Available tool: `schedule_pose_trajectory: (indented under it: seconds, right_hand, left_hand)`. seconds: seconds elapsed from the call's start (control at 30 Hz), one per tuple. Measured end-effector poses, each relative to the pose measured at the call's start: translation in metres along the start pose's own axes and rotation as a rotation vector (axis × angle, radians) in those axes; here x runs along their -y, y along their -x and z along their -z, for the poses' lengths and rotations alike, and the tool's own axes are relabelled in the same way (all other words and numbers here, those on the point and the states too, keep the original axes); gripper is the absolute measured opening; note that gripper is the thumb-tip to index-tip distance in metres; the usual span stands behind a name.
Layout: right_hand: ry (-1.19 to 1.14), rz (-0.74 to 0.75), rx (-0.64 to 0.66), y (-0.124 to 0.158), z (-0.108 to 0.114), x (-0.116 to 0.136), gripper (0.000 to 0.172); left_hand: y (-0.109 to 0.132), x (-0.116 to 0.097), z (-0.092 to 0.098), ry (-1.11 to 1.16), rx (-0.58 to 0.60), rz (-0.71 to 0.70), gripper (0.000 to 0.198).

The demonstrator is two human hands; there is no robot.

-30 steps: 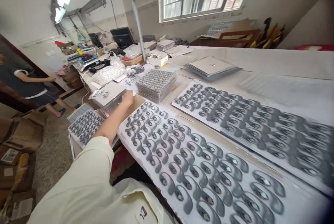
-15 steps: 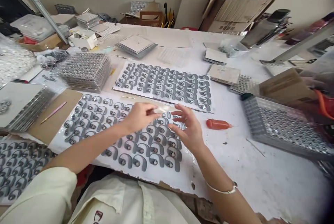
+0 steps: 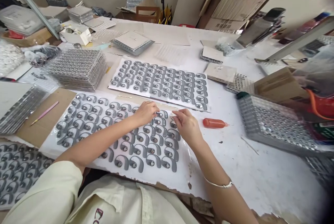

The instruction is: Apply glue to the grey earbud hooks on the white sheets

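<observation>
Both grips pinched tight: left hand (image 3: 146, 112), right hand (image 3: 186, 126), at top row of ear-hook sheet (image 3: 146, 179); held item too small to tell. Keep sheet flat, fingertips light.

Our table (image 3: 247, 182) carries near sheet (image 3: 86, 112) & far sheet (image 3: 159, 81) of grey parts. To the rt we see orange tube (image 3: 214, 123), mesh tray (image 3: 276, 126).
</observation>
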State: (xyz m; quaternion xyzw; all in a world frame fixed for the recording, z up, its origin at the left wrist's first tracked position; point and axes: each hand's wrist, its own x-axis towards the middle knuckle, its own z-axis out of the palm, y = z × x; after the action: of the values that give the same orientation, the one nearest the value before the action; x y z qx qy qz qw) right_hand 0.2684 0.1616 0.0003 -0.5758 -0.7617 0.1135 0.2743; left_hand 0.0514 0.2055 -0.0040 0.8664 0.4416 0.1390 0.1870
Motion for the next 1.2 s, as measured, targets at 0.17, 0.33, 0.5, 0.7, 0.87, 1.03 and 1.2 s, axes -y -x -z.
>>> schedule_pose_trajectory:
  seconds: [0.17, 0.33, 0.5, 0.7, 0.87, 1.03, 1.2]
  right_hand:
    - [0.052, -0.062, 0.045, -0.001, -0.013, 0.002, 0.019]
    - [0.013, -0.021, 0.005, 0.0, -0.015, 0.004, 0.019]
    - [-0.011, 0.049, -0.053, 0.0, -0.017, 0.011, 0.021]
    - [0.012, -0.015, -0.091, 0.003, -0.009, 0.004, 0.022]
    - [-0.054, -0.09, -0.127, 0.001, -0.001, -0.001, 0.027]
    - [-0.162, -0.097, -0.102, 0.0, -0.006, 0.004, 0.03]
    - [-0.168, -0.043, -0.007, -0.002, -0.018, 0.01, 0.023]
  left_hand:
    - [-0.008, 0.002, -0.011, -0.056, 0.034, -0.035, 0.017]
    - [-0.011, 0.005, -0.016, -0.079, 0.028, -0.021, 0.017]
    - [-0.01, 0.002, -0.017, -0.093, -0.001, 0.0, 0.015]
    - [0.01, -0.013, -0.005, -0.112, -0.063, 0.075, 0.017]
    - [0.022, -0.021, -0.005, -0.09, 0.017, 0.072, 0.022]
    - [0.024, -0.02, -0.014, -0.068, 0.014, 0.075, 0.016]
    - [0.027, -0.019, -0.017, -0.07, -0.024, -0.009, 0.01]
